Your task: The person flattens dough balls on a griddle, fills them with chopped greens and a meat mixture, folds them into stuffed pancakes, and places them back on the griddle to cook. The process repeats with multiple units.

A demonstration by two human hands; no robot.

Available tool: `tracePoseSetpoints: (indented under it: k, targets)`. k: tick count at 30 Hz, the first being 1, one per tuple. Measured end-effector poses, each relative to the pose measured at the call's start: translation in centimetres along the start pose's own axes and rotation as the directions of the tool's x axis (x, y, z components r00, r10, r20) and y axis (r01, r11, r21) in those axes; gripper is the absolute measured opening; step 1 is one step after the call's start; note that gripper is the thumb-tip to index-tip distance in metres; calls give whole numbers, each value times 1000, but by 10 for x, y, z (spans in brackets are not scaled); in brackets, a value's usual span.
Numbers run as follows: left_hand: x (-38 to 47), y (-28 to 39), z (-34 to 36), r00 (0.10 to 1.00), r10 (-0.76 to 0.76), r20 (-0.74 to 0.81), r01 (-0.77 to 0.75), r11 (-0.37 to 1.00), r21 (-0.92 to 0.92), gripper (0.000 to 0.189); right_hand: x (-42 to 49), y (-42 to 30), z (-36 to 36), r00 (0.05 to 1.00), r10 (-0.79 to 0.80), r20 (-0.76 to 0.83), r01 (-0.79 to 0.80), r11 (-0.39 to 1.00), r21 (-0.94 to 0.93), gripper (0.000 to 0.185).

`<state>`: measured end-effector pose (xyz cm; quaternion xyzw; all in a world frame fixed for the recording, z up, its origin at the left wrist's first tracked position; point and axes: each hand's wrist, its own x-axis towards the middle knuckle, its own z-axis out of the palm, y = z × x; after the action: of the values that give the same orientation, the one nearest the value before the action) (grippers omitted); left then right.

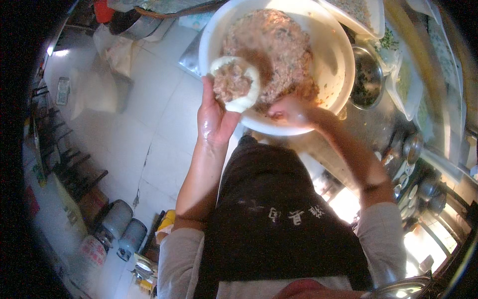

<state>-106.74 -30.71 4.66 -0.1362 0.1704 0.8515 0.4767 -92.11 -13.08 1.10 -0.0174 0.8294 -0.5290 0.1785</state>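
Note:
On the palm of my left hand [216, 119] rests a round of pale dough [249, 98] with minced meat filling [231, 82] spread over its middle; the thumb and fingers curl round its edge. A large white basin [338, 67] holds a big mound of minced meat mixed with green bits [272, 41]. The dough is held over the basin's left rim. My right hand [289, 112] is inside the basin's near side, its fingers bent against the meat. Whether it grips any meat is hidden by the blur and the fingers.
Right of the basin stand a metal bowl with chopped greens [364, 80] and a white tray [377, 22] of chopped food. A plastic bag of greens [403, 86] lies beyond the bowl. Grey gas cylinders [132, 235] stand on the tiled floor [164, 123] at lower left.

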Motion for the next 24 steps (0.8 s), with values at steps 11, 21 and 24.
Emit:
tracePoseSetpoints:
  k: [11, 21, 24]
  targets:
    - [8, -38, 42, 988, -156, -10, 156, 984, 86, 66, 16, -104, -15, 469, -70, -880, -247, 947, -207, 15]
    - [30, -46, 33, 887, -313, 339, 394, 897, -202, 63, -28, 13, -33, 677, 355, -644, -384, 918, 103, 15]
    - [29, -26, 17, 923, -227, 311, 289, 942, -170, 59, -19, -24, -21, 884, 307, -354, -336, 942, -22, 31]
